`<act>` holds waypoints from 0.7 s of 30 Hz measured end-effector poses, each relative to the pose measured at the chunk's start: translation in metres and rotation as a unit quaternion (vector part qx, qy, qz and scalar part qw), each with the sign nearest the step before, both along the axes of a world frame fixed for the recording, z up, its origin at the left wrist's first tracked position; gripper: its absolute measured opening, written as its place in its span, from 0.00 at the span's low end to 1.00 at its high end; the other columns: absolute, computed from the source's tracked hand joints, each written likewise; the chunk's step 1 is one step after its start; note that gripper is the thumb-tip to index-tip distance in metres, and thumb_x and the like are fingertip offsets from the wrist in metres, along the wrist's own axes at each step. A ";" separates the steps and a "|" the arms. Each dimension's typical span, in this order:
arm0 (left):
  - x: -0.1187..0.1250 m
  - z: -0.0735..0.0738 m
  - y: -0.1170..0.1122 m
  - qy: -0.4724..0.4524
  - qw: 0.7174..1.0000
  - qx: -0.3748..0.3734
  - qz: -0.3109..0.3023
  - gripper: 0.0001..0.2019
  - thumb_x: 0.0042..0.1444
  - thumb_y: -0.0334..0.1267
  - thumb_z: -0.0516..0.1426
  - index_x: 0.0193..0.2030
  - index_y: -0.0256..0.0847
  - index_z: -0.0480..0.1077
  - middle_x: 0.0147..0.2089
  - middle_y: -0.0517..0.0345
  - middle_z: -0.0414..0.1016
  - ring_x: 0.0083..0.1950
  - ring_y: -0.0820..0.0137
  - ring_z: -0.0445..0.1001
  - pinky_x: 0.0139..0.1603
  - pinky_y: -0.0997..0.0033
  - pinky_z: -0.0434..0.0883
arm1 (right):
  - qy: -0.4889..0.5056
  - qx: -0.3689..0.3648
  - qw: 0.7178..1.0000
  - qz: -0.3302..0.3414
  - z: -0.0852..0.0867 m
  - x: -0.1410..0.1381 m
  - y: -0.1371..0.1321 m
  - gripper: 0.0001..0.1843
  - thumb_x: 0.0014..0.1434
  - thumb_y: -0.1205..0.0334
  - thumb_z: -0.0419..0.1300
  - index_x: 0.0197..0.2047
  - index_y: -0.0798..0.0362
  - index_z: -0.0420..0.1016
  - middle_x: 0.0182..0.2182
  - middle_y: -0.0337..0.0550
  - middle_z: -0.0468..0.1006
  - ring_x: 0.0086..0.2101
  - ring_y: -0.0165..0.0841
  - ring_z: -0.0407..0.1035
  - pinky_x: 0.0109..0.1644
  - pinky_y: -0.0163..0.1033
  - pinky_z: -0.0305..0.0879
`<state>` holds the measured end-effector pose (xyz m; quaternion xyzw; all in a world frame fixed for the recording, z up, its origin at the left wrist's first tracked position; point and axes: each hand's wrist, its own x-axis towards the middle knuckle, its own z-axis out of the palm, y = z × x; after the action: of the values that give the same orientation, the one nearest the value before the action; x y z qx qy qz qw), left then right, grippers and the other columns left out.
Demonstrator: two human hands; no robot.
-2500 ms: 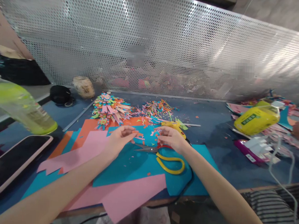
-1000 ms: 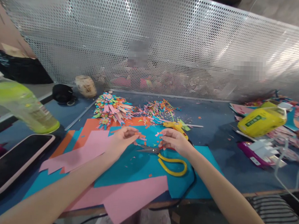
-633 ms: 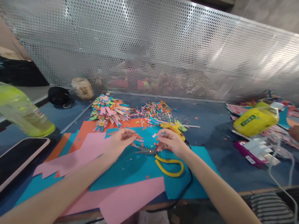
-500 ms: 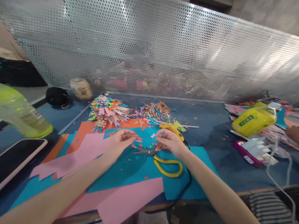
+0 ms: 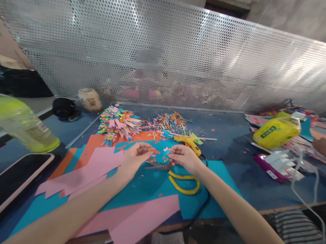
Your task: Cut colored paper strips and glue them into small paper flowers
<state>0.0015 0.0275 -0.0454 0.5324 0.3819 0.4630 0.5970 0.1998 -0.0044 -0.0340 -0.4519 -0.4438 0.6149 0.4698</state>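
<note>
My left hand [image 5: 136,158] is closed in a pinch on a small orange paper piece [image 5: 154,150]. Facing it across a narrow gap, my right hand [image 5: 185,159] pinches a small pink and blue paper piece [image 5: 169,150], whose exact shape is too small to tell. Yellow-handled scissors [image 5: 185,191] lie just below my right hand on blue paper sheets [image 5: 149,186], blades pointing left. Behind that hand rests a yellow glue gun [image 5: 188,140]. Small paper bits are scattered between and around my fingers.
Behind sit a cluster of paper flowers [image 5: 119,122] and a heap of paper shreds [image 5: 168,122]. Pink sheets [image 5: 101,166], a phone [image 5: 17,180] and a bottle [image 5: 25,126] are on the left. Rightward are a yellow pouch [image 5: 277,132], a purple pack [image 5: 271,169] and another person's hand [image 5: 325,149].
My right hand has lowered slightly, its fingers drawn closer together around the small pink and blue piece. The orange piece in my left hand shows more clearly. The view has shifted slightly.
</note>
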 end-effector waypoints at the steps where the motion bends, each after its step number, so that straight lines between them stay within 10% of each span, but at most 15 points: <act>1: 0.001 0.000 0.000 -0.007 1.000 -0.006 0.000 0.15 0.43 0.37 0.61 0.38 0.38 0.64 0.37 0.52 0.76 0.40 0.64 0.75 0.30 0.72 0.72 | -0.003 -0.001 1.000 0.000 0.000 0.000 0.000 0.19 0.37 0.60 0.69 0.31 0.56 0.66 0.20 0.34 0.72 0.20 0.25 0.67 0.24 0.31 0.65; 21: 0.013 0.006 -0.007 -0.031 0.999 -0.033 0.024 0.18 0.36 0.40 0.65 0.34 0.37 0.65 0.33 0.55 0.76 0.28 0.70 0.74 0.28 0.70 0.71 | -0.084 0.044 0.995 -0.005 0.002 -0.006 -0.001 0.18 0.38 0.57 0.67 0.27 0.55 0.64 0.20 0.33 0.71 0.22 0.26 0.68 0.27 0.33 0.68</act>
<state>0.0148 0.0202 -0.0396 0.4884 0.3914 0.4804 0.6144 0.1942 -0.0055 -0.0323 -0.4828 -0.5061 0.5521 0.4538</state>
